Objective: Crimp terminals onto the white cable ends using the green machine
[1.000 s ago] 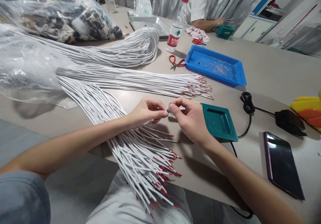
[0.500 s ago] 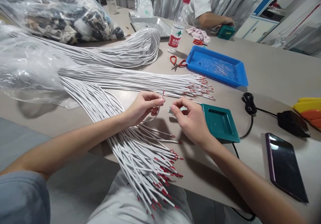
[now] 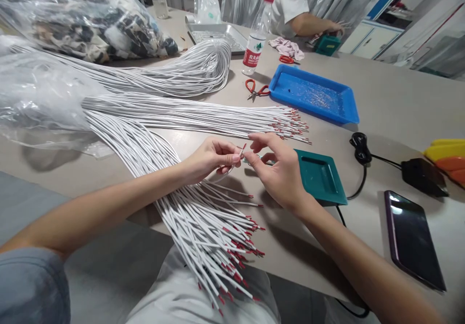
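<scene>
My left hand (image 3: 214,160) pinches a thin white cable (image 3: 232,167) near its end, thumb against the fingers. The cable's red tip (image 3: 244,146) points up beyond the fingertips. Just to the right, my right hand (image 3: 278,169) has its index finger raised away from the thumb, and the thumb is close to the cable end; I cannot tell whether they touch. Behind the right hand sits a green device (image 3: 319,171) with a recessed top, and its small front part shows partly between the hands. Under my left forearm lies a bundle of white cables (image 3: 196,217) with red ends, hanging over the table edge.
A second cable bundle (image 3: 189,115) and a looped one (image 3: 203,69) lie behind. Further back are red-handled snips (image 3: 254,90), a blue tray (image 3: 314,94) and a water bottle (image 3: 254,43). A phone (image 3: 414,239) rests at right. Across the table, a person handles another green device (image 3: 328,45).
My left hand has moved slightly right, bringing the cable's red tip close to my right hand. The right hand's index finger has lifted apart from its thumb.
</scene>
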### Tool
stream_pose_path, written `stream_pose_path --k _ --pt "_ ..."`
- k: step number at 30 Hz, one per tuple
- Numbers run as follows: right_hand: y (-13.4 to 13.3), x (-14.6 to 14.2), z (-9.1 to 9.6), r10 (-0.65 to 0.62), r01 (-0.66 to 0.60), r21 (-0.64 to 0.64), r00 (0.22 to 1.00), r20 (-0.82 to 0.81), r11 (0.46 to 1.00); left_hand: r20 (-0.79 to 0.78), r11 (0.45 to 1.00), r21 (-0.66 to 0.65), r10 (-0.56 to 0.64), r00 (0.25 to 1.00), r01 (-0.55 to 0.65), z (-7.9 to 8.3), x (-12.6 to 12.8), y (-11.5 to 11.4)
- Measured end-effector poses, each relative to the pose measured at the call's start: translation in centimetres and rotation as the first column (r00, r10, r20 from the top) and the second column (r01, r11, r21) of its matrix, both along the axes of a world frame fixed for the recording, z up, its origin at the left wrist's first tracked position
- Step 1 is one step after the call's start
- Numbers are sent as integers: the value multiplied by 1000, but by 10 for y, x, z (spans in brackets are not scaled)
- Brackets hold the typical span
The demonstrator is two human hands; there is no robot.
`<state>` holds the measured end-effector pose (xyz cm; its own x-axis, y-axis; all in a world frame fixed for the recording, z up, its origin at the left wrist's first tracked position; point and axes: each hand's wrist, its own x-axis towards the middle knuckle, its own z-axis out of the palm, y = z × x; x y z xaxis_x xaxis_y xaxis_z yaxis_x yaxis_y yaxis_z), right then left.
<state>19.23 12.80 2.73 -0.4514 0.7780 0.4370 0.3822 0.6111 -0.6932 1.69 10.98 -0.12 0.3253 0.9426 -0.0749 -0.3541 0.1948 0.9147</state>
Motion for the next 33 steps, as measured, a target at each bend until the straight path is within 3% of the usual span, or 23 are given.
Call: stream_pose_path --k 11,21,33 --pt "5 3 2 114 -117 52 991 65 992 32 999 -31 -40 999 41 -2 0 0" --pt "1 2 0 39 -40 163 999 14 986 50 997 -59 -43 998 46 0 -1 1" --pt "-3 0 1 39 -37 103 999 -9 994 78 995 -86 -52 996 58 -1 1 0"
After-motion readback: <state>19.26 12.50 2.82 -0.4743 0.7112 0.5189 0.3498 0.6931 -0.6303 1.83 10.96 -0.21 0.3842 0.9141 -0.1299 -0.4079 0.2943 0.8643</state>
